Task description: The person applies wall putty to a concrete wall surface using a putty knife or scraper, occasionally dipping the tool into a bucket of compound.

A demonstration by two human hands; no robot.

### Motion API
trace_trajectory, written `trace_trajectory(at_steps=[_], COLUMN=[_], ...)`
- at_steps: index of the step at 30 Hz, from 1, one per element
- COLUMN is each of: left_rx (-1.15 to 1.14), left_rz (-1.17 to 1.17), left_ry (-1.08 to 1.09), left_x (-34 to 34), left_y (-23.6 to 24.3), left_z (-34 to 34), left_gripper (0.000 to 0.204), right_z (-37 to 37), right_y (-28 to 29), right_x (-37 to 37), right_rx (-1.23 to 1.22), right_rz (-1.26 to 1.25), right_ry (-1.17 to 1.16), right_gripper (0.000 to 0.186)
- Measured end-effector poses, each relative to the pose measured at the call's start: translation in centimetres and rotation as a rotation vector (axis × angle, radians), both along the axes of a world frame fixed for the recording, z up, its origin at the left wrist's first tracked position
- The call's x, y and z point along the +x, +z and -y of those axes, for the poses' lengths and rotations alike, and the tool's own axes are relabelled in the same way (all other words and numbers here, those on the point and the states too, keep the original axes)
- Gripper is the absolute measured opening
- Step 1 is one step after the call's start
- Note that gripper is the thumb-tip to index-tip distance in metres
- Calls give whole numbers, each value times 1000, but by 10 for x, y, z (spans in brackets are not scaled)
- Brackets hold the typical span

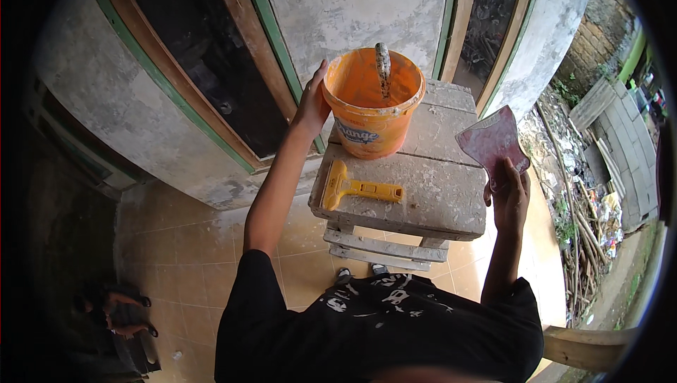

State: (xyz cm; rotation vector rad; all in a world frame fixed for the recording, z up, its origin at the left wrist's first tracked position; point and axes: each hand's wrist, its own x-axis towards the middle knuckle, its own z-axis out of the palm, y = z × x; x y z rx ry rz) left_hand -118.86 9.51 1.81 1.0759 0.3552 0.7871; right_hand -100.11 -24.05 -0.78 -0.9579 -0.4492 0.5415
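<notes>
At 1 o'clock from the picture's centre, the lower end of the speckled handle (383,65) is hidden inside the orange bucket (374,132); at 11 o'clock, how the fingers of the left hand (312,106) lie is not fully shown, and at 3 o'clock some fingers of the right hand (509,199) are covered by the reddish plate (497,142). At 6 o'clock, the feet (343,276) are partly concealed by the black shirt (437,326), itself cut off by the lower edge. Dark objects (128,312) at 8 o'clock are blurred by shadow, and litter (611,210) at 3 o'clock is too small to be identified.
</notes>
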Motion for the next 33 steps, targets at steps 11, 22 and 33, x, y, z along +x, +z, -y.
trace_trajectory(at_steps=[11, 22, 33], left_rx=[167, 275, 590], left_rz=[25, 57, 64], left_ry=[99, 124, 295], left_x=[-21, -33, -48], left_y=[13, 9, -8], left_z=[41, 62, 80], left_gripper=[56, 60, 63], right_z=[-26, -102, -126], right_y=[81, 136, 113], right_x=[-25, -41, -51], right_rx=[-128, -412, -538], right_rz=[633, 1168, 1694], right_ry=[83, 276, 253], right_gripper=[23, 23, 12])
